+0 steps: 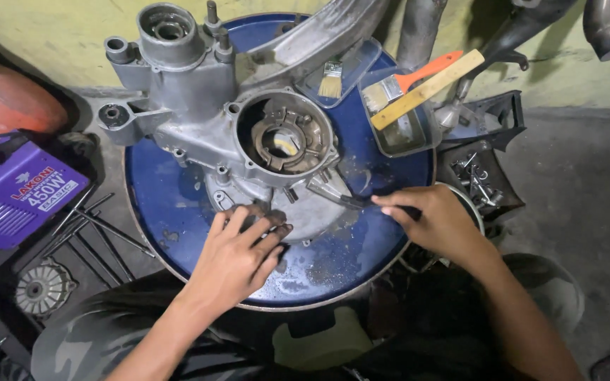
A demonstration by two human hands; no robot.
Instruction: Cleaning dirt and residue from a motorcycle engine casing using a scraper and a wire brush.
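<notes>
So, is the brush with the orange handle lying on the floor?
No. The orange-handled brush rests across the rim of a small tray on the blue round top.

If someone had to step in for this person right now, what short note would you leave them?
Left hand: flat on the lower edge of the grey metal engine casing, steadying it; holds nothing.
Right hand: gripping a dark-handled tool whose tip reaches the casing just below its round opening.
The casing lies on a round blue drum top. Two paintbrushes sit in clear trays at the far side. Loose rods lie on the floor to the left.
Done or left: cannot tell from this view.
</notes>
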